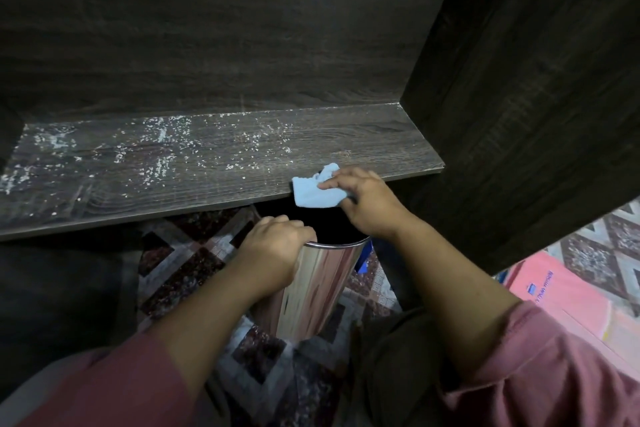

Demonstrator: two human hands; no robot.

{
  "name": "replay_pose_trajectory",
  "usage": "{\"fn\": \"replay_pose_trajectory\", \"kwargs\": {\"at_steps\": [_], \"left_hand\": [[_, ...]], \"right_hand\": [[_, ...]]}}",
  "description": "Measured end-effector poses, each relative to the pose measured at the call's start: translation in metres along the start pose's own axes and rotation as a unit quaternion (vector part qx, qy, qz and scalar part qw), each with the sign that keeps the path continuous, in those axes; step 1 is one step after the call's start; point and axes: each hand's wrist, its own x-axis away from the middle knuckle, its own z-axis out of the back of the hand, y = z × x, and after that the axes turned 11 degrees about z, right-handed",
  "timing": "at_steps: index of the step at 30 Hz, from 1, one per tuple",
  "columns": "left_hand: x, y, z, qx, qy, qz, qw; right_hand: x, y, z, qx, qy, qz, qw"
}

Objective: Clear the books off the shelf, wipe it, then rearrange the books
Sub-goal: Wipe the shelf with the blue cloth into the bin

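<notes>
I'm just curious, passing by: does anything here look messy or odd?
Yes. White specks and dusty smears litter the shelf, thickest at its left and middle, so it looks unwiped. The right hand holds a cloth at the front edge, over a bin the left hand grips.

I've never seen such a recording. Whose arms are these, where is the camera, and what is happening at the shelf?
No machine here: a person wears one camera on the head, looking down at their own arms. The dark wooden shelf shows no books, only scattered white specks. The right hand holds a light blue cloth at the shelf's front edge. The left hand grips the rim of a shiny metal bin just below that edge, probably to catch the dust. A flat pink thing lies far right.
</notes>
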Motion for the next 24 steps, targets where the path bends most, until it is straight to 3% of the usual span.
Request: {"fn": "replay_pose_trajectory", "kwargs": {"at_steps": [5, 8, 10, 17, 21, 24], "left_hand": [[0.003, 0.0, 0.001, -0.006, 0.011, -0.007, 1.0], [0.003, 0.0, -0.001, 0.004, 0.021, -0.012, 1.0], [0.002, 0.0, -0.002, 0.008, 0.026, -0.016, 0.999], [-0.003, 0.003, -0.008, 0.012, 0.02, -0.024, 0.999], [-0.005, 0.006, -0.009, 0.014, 0.013, -0.031, 0.999], [-0.006, 0.008, -0.009, 0.011, 0.009, -0.035, 0.999]], "right_hand": [[0.008, -0.005, 0.014, -0.106, 0.062, -0.019, 0.992], [-0.001, 0.007, 0.024, -0.014, 0.157, -0.022, 0.987], [-0.004, 0.014, 0.021, 0.026, 0.176, -0.048, 0.983], [-0.014, 0.006, 0.001, 0.128, -0.006, -0.106, 0.986], [-0.004, -0.005, 0.018, 0.131, -0.104, -0.049, 0.985], [0.008, -0.005, 0.024, 0.087, -0.093, -0.014, 0.992]]}}
